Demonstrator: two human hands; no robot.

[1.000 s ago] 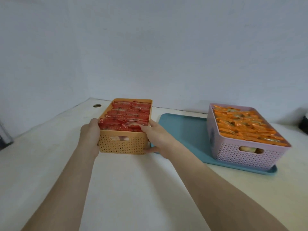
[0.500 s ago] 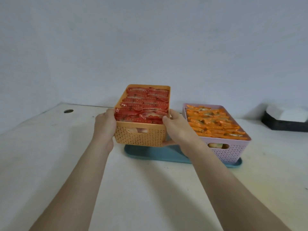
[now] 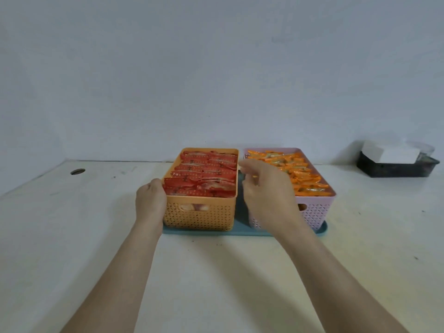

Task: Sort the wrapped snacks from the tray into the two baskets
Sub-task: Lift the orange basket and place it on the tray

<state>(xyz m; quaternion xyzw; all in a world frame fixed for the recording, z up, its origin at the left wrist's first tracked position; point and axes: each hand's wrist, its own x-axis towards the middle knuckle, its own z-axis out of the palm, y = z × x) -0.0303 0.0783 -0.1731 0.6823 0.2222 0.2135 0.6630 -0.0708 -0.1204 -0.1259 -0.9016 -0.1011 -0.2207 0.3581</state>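
An orange basket (image 3: 199, 215) packed with red wrapped snacks (image 3: 204, 171) stands on the left half of a blue tray (image 3: 240, 230). Close beside it on the right half stands a pink basket (image 3: 314, 212) full of orange wrapped snacks (image 3: 300, 174). My left hand (image 3: 150, 200) grips the orange basket's left wall near its front corner. My right hand (image 3: 266, 193) hangs over the narrow gap between the baskets, fingers curled at the orange basket's right rim. Whether it grips that rim is hidden by the back of the hand.
The tray lies on a white table (image 3: 216, 272) against a pale wall. A black box (image 3: 396, 167) with white items stands at the far right. A round cable hole (image 3: 77, 171) sits at the far left.
Both hands carried the orange basket from the table on the left onto the tray and set it beside the pink basket. My right hand rose from its side wall to the rim.
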